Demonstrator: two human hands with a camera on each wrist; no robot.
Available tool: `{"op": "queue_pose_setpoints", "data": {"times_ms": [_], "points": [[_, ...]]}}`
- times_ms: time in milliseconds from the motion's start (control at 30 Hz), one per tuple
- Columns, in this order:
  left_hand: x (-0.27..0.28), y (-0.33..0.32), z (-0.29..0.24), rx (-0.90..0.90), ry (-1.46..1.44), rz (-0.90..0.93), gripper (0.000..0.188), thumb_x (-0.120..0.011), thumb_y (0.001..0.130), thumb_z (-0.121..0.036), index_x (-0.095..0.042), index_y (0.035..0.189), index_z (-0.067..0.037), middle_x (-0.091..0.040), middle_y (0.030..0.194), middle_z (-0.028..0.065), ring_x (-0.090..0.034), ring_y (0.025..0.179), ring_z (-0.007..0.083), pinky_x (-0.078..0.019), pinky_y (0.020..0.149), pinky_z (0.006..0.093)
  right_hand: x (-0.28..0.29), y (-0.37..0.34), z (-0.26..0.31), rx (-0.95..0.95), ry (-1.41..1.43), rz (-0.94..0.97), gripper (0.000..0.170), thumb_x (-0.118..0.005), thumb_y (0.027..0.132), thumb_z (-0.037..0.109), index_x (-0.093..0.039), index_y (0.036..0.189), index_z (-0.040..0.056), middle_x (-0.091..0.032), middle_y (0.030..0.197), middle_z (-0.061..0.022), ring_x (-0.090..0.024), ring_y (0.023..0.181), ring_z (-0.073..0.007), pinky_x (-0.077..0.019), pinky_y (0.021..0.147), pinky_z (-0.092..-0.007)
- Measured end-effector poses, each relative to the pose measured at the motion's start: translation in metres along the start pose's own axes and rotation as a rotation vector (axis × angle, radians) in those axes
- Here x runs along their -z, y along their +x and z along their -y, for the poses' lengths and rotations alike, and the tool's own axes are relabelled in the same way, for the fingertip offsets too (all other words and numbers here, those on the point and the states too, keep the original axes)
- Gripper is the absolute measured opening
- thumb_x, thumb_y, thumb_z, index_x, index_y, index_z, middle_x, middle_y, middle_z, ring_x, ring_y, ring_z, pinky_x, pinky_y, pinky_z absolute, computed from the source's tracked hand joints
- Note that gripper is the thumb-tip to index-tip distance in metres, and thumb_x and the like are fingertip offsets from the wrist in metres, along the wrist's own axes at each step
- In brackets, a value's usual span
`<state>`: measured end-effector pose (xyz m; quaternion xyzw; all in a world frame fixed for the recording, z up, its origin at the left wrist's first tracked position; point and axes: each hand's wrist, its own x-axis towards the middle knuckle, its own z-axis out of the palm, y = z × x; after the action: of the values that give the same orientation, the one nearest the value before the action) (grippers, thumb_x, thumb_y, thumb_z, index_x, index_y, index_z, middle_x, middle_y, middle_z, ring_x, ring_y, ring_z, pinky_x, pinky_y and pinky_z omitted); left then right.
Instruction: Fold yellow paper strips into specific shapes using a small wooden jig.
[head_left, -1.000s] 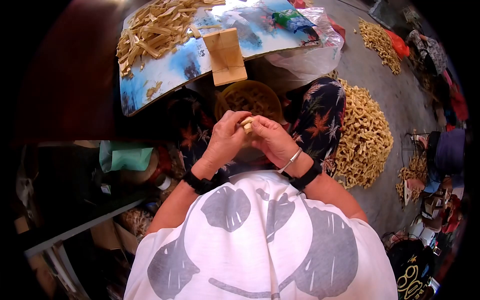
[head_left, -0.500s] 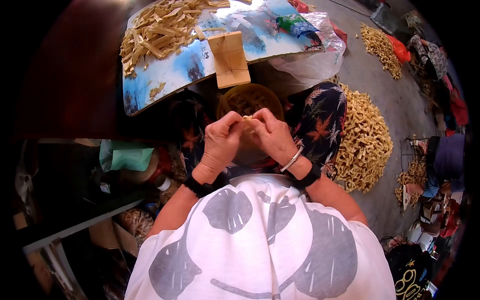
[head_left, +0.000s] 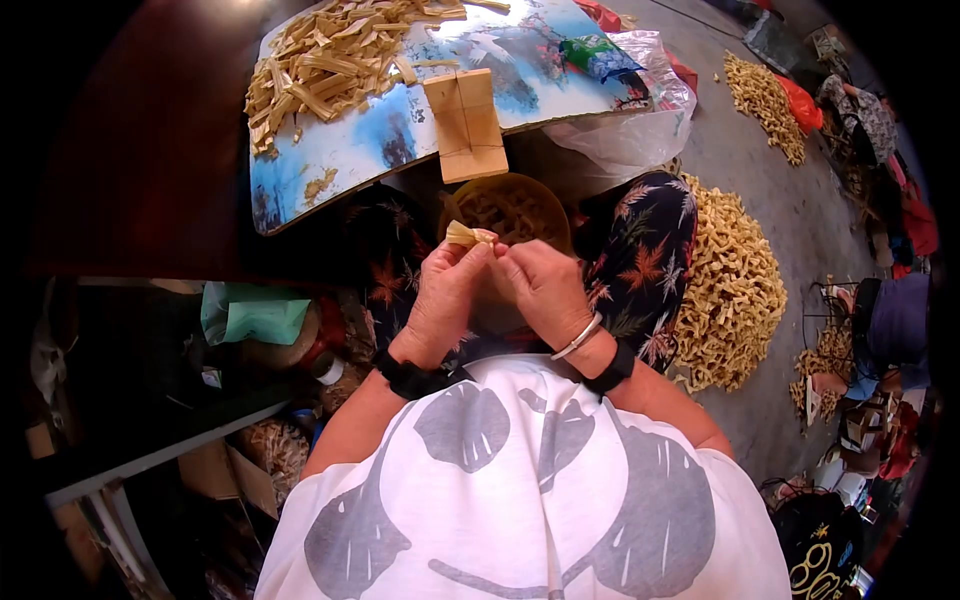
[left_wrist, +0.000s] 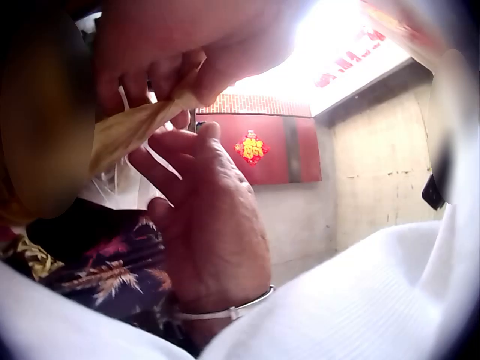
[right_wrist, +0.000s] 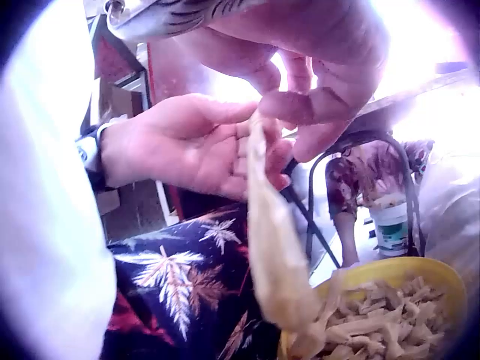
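Observation:
A pale yellow strip, like bean curd skin (head_left: 462,234), has a flared end that sticks out past the left fingertips in the head view. My left hand (head_left: 440,298) pinches it between thumb and fingers. Curled fingers of my right hand (head_left: 550,295) pinch its narrow, twisted part, right against the left fingertips. In the right wrist view the strip (right_wrist: 279,244) hangs long and wide below both hands. Under them, between the knees, stands a yellow basin (right_wrist: 442,271) with many similar pieces (right_wrist: 382,322) in it.
Ahead is a painted tabletop (head_left: 350,135) with a heap of loose strips (head_left: 320,65) and a wooden bracket (head_left: 468,125) at its edge. A big pile of knotted pieces (head_left: 730,290) lies on the floor at right, near a clear plastic bag (head_left: 640,130).
The hands were close together over a small bunched piece; now the strip's flared end shows beyond the left fingers. The right hand has turned, its knuckles more to the front.

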<state>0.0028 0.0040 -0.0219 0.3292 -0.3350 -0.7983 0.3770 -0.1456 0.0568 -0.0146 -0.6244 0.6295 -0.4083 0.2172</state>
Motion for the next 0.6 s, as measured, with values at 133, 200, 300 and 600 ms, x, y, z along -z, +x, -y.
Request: {"op": "queue_pose_setpoints", "data": {"times_ms": [133, 200, 300, 600], "points": [[0.001, -0.002, -0.004, 0.05, 0.206, 0.158, 0.023, -0.061, 0.096, -0.014, -0.061, 0.115, -0.002, -0.065, 0.104, 0.0032, -0.061, 0.093, 0.0098, -0.048, 0.086, 0.0236, 0.009, 0.025, 0.001, -0.049, 0.233, -0.061, 0.022, -0.064, 0.091, 0.022, -0.068, 0.094, 0.0002, -0.068, 0.089, -0.0131, -0.068, 0.08, -0.0244, -0.0527, 0.074, -0.0337], [-0.007, -0.004, -0.005, 0.057, 0.234, 0.188, 0.023, -0.06, 0.097, -0.013, -0.061, 0.117, -0.002, -0.065, 0.097, 0.0018, -0.059, 0.087, 0.0077, -0.0477, 0.079, 0.0212, 0.003, 0.026, -0.007, -0.257, 0.513, 0.13, 0.023, -0.061, 0.093, 0.022, -0.068, 0.091, -0.0004, -0.069, 0.089, -0.0124, -0.067, 0.079, -0.0205, -0.0524, 0.073, -0.0307], [-0.013, -0.01, -0.006, 0.017, 0.247, 0.057, 0.018, -0.058, 0.098, -0.013, -0.063, 0.111, -0.002, -0.062, 0.086, -0.0006, -0.053, 0.072, 0.0049, -0.0433, 0.065, 0.0183, 0.001, 0.03, -0.011, -0.286, 0.57, 0.119, 0.026, -0.054, 0.097, 0.021, -0.068, 0.088, -0.0001, -0.07, 0.081, -0.01, -0.065, 0.072, -0.0155, -0.0511, 0.068, -0.0288], [-0.012, -0.015, -0.009, 0.062, 0.36, -0.038, 0.018, -0.056, 0.099, -0.016, -0.064, 0.093, -0.002, -0.045, 0.066, -0.0063, -0.034, 0.053, 0.0022, -0.0267, 0.048, 0.0184, 0.017, 0.036, -0.01, -0.323, 0.486, 0.065, 0.019, -0.059, 0.096, 0.023, -0.062, 0.093, 0.0049, -0.063, 0.07, -0.0049, -0.061, 0.061, -0.0118, -0.0465, 0.054, -0.0271]]}}
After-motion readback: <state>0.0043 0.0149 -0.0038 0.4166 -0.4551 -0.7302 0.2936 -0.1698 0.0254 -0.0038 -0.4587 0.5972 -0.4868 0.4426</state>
